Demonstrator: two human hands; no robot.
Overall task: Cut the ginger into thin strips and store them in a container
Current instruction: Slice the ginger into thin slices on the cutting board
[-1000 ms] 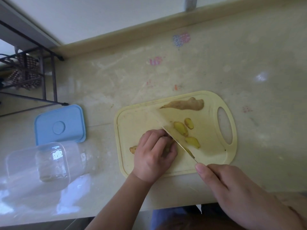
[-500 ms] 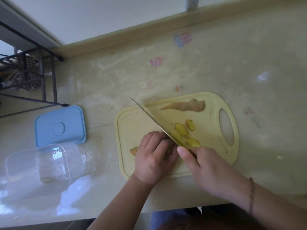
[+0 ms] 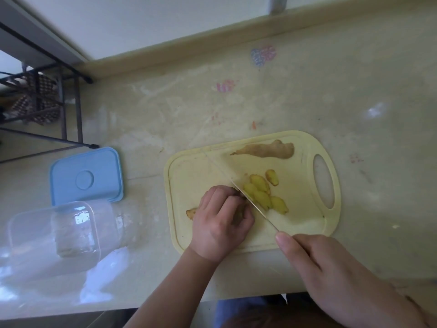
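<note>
Mid-slice on the yellow cutting board point(image 3: 189, 176), curled hand against blade.

Left hand point(image 3: 221, 223), fingers curled, pinning a ginger piece point(image 3: 191, 213) whose tan end pokes out at the wrist side; right hand point(image 3: 314, 259) wrapped round the handle, forefinger laid along the spine of the knife point(image 3: 238, 189). Blade right beside the left knuckles, so probably at risk of a nick if the knobbly root rolls or the edge skids. Just past the blade, a fan of pale yellow ginger slices point(image 3: 263, 194), moist-looking, overlapping; farther back, an unpeeled ginger root point(image 3: 267, 150), brown and lumpy. Well apart on the bench point(image 3: 354, 91), clear container point(image 3: 63, 230) lying on its side, blue lid point(image 3: 86, 176) beside it. Strips not yet cut.
</note>
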